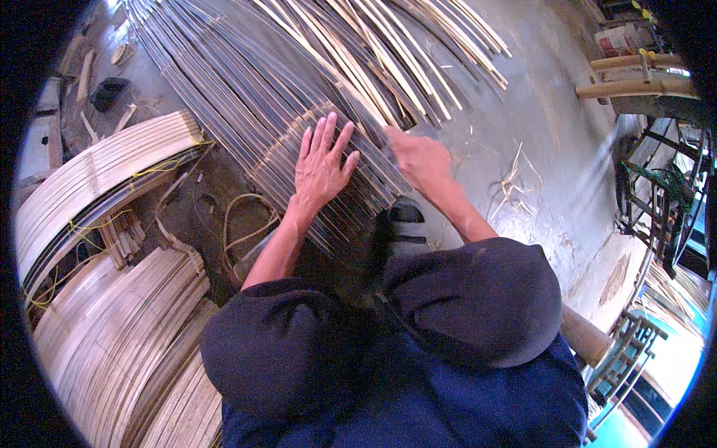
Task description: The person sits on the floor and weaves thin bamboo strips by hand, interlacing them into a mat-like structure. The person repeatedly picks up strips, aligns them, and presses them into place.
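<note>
Long, thin strips, dark and smooth with a dull sheen, lie side by side on the floor ahead of me, running from the upper left down toward my feet. Lighter bands cross them close to my fingers. Just right of them fan pale, straw-coloured strips, bending loosely, their cut ends uneven.

My left hand lies palm down on the dark strips, fingers spread wide and pointing away from me. My right hand is at their right edge, fingers curled in tightly; I cannot tell whether it pinches a strip. Both forearms reach forward past dark cloth, which blocks my view of the ground nearest me.

A black sandal shows near the strips' lower ends. On my left, a curved bundle of flat pale slats is bound with yellow ties, and more stacked slats lie below it. Wispy shavings litter the grey floor to my right, and farther right are rounded poles and a dark frame.
</note>
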`<state>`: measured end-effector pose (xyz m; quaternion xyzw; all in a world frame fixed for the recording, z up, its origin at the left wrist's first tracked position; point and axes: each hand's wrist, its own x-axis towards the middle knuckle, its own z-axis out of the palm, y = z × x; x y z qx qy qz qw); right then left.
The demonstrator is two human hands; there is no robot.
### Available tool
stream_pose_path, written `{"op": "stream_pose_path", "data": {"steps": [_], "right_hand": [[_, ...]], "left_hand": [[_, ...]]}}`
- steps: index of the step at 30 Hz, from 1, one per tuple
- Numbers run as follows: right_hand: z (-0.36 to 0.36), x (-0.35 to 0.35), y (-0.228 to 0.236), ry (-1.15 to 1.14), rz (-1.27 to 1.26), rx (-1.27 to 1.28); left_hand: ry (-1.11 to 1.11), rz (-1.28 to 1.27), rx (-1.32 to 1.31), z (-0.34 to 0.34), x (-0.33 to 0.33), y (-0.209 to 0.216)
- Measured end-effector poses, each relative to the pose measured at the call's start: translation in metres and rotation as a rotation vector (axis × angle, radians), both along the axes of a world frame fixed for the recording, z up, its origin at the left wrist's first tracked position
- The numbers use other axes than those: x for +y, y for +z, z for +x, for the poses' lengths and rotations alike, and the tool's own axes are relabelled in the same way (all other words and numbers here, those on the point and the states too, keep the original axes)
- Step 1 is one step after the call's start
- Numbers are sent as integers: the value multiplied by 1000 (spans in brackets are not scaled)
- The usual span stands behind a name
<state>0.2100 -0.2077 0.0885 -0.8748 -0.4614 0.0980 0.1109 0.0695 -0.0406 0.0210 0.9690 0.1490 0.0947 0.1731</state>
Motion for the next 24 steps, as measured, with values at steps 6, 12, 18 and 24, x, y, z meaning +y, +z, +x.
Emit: {"op": "stream_pose_path", "data": {"steps": [6, 12, 18, 24], "right_hand": [[-24, -83, -16, -429, 101, 624], [-37, -88, -48, -685, 387, 987], [-40, -88, -56, -748, 455, 1079], [-49, -86, -51, -717, 414, 1011]], "left_hand": [[-52, -4, 10, 4, -1, 6], [-32, 13, -44, 3, 0, 3], [-32, 21, -19, 2, -1, 2], [-51, 12, 1, 2, -2, 4]]}}
